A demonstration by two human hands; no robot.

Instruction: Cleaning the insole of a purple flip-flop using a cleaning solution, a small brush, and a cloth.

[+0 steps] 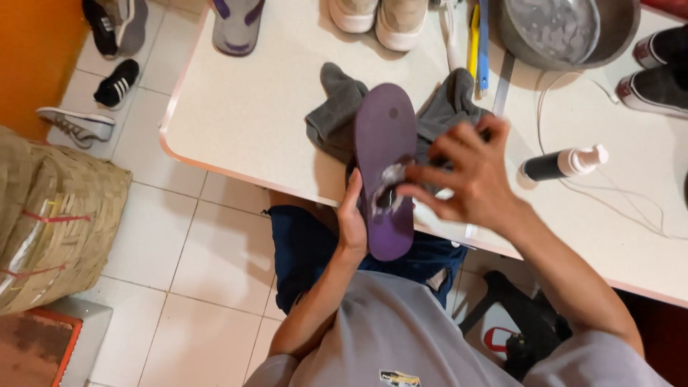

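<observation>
Now the left hand [351, 218] grips the edge of a purple rubber flip-flop [385, 168], sole up over a grey cloth [337, 115] at the white table [244, 107] edge, while the right hand [469, 175], fingers spread, presses on white foam on the sole, near a black pump bottle [562, 163].

Sandal [383, 136]: upside down at the table [244, 115] front edge, on a cloth [333, 115].
Left hand [351, 222]: left of the sandal's near end, touching it.
Right hand [469, 179]: right of the sandal, fingertips on its sole.
Bottle [566, 163]: lying on the table, right of that hand.
Bowl [566, 29]: behind the bottle.
Basket [57, 215]: on the floor, far left.
</observation>
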